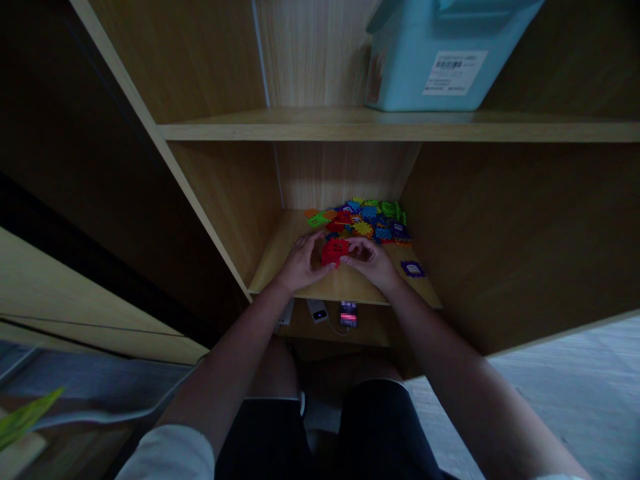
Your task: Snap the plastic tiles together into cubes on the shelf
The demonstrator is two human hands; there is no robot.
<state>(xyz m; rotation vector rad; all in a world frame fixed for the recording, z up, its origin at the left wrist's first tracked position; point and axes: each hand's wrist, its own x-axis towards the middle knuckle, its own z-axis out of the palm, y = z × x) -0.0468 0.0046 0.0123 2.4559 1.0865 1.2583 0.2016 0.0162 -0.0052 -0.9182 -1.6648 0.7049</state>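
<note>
My left hand (301,261) and my right hand (373,260) meet over a wooden shelf board (280,257), both with fingers closed on a red toothed puzzle piece (334,252) held between them. Just behind lies a pile of coloured interlocking pieces (367,220) in green, blue, orange, yellow and red. A single purple piece (413,269) lies flat on the shelf to the right of my right hand.
A light blue plastic box (440,57) with a label stands on the upper shelf (310,123). Below the board, a phone (349,313) and a white power bank (317,311) lie on a lower level. Wooden side panels close in left and right.
</note>
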